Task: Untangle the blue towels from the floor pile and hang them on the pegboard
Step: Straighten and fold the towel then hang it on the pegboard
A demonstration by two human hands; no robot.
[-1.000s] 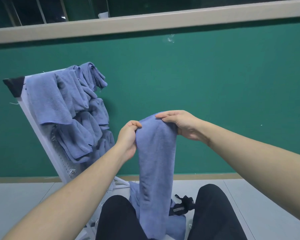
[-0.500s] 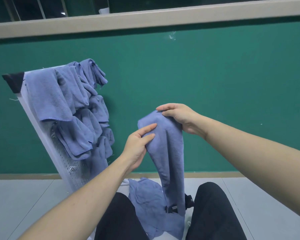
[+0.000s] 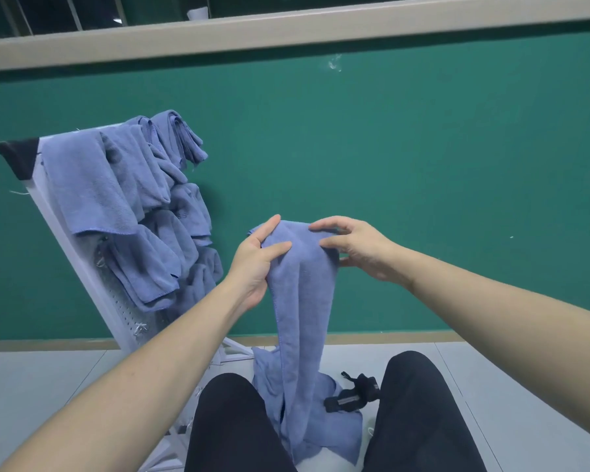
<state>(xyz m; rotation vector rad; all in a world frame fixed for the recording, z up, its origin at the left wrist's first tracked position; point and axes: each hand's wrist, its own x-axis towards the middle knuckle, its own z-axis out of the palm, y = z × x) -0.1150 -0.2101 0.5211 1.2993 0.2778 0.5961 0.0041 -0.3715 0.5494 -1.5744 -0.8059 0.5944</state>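
Pinching the towel (image 3: 300,301) top again with our left hand (image 3: 252,264), which had let go, and right hand (image 3: 358,248), we hold it stretched above the floor pile (image 3: 341,424), ready for the pegboard (image 3: 116,301).

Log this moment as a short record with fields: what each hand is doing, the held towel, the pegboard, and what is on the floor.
left hand: grip on the held towel's top edge, left side
right hand: grip on the top edge, right side
held towel: blue, hangs down between the knees
pegboard: white, tilted, stands left, several hung towels on it
floor pile: blue cloth between the legs
black object: beside the pile, kind unclear
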